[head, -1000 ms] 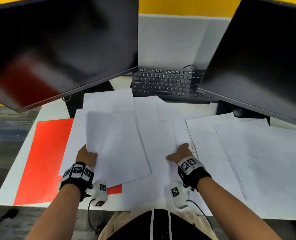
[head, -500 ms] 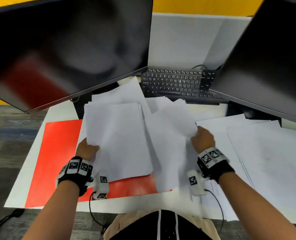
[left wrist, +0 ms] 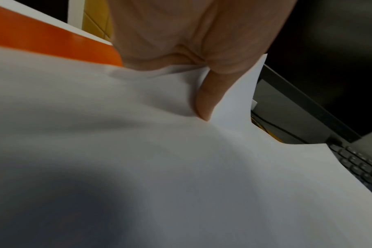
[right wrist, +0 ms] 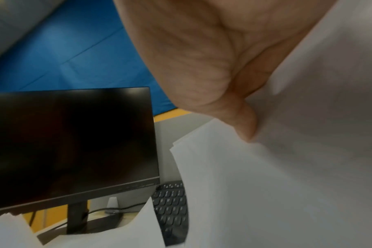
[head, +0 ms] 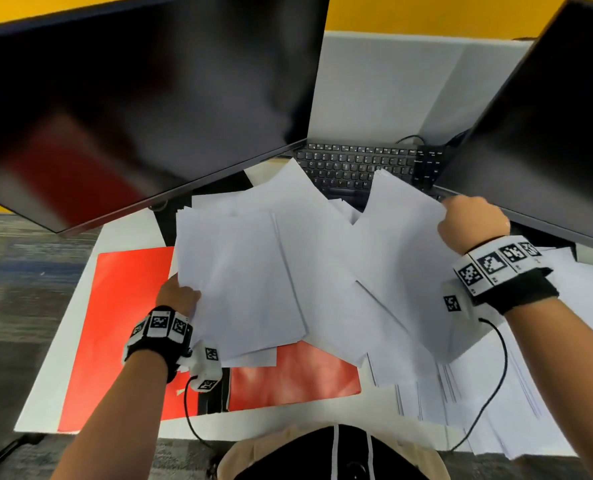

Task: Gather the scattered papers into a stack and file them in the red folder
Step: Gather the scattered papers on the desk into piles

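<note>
Roughly midway, judging by the head view: the gathering was under way, the filing not begun. The left hand (head: 179, 297) held one bundle of papers (head: 243, 282) by its near-left edge, above the red folder (head: 121, 327), which lay flat on the white surface (head: 80, 275) at left, partly covered. The right hand (head: 471, 221) gripped a second, looser fan of sheets (head: 399, 271), raised near the keyboard (head: 353, 168). More loose sheets (head: 516, 407) lay unsquared at near right. Left to do: merge, square up, file.

Left wrist view: the thumb (left wrist: 208, 99) pressed down on top of the papers, a pinching grip; the other fingers were hidden beneath. A strip of the folder showed at far left.

Right wrist view: the thumb (right wrist: 246, 124) was likewise clamped onto the sheets, the grip pinching them; the fingers were out of sight. A dark monitor (right wrist: 70, 144) stood to the left.
</note>
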Action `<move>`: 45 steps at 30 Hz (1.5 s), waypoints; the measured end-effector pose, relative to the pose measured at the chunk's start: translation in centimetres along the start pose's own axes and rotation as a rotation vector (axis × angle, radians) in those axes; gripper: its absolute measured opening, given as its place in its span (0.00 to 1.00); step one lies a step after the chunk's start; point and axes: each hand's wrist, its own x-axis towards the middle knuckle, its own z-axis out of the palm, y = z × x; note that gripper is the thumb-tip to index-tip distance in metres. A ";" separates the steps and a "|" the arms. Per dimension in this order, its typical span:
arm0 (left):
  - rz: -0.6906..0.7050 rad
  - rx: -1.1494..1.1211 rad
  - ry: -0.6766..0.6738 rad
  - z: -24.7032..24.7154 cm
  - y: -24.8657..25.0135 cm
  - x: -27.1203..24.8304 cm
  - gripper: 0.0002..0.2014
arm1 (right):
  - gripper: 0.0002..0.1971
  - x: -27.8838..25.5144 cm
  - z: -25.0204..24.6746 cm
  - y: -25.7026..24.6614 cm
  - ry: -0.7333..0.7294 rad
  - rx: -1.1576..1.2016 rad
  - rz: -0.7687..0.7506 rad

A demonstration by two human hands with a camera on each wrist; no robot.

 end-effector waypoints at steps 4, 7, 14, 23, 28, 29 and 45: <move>0.012 0.042 -0.009 1.3 0.5 0.2 0.19 | 0.14 -0.2 -2.4 -0.5 0.146 -0.068 0.029; 0.005 0.006 0.007 1.6 0.7 -0.1 0.19 | 0.13 -0.6 -4.8 -0.7 0.290 -0.046 0.052; 0.016 -0.025 0.001 0.8 0.9 -1.4 0.21 | 0.14 0.0 -7.9 -1.6 0.465 0.453 0.025; -0.107 -0.377 0.092 -2.5 -1.2 -1.9 0.09 | 0.17 6.8 6.6 -7.3 -0.238 0.554 0.019; -0.126 -0.293 0.104 -2.3 -1.3 -0.4 0.21 | 0.16 8.3 9.9 -10.2 -0.329 0.566 0.018; -0.123 -0.236 0.112 -2.2 -1.3 -0.1 0.22 | 0.17 8.7 10.4 -10.6 -0.353 0.571 0.023; -0.108 -0.161 0.085 -1.0 -3.4 2.1 0.19 | 0.21 5.7 9.8 -10.3 -0.287 0.574 -0.051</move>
